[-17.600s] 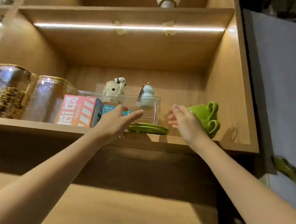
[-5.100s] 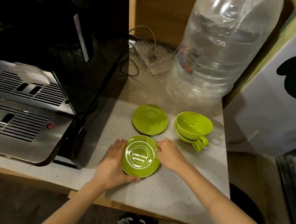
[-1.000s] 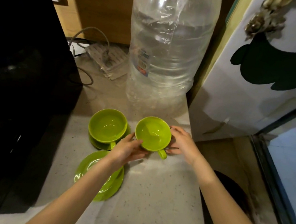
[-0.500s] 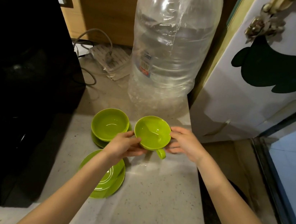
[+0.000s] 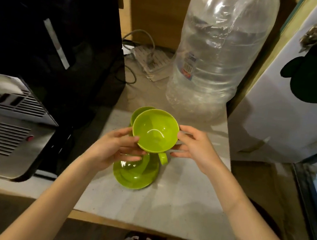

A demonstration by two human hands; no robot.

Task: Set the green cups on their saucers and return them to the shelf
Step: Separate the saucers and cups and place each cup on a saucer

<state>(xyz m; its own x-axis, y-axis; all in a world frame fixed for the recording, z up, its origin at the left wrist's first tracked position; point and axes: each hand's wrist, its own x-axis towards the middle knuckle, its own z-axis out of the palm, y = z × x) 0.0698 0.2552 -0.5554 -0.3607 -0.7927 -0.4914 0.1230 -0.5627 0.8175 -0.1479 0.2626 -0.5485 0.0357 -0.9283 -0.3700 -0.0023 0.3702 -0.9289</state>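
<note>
You are holding the green cup in both hands, left hand and right hand fingers curled around it, mouth up, handle pointing to 6 o'clock, above the saucer.

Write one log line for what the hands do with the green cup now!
step: second cup to saucer | hands: left hand and right hand hold green cup | position: above empty saucer | other cup: behind

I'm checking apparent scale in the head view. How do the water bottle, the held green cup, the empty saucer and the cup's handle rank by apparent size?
1. water bottle
2. and 3. held green cup and empty saucer: similar; the cup is raised nearer the camera and the saucer partly hidden, so unranked
4. cup's handle
</note>
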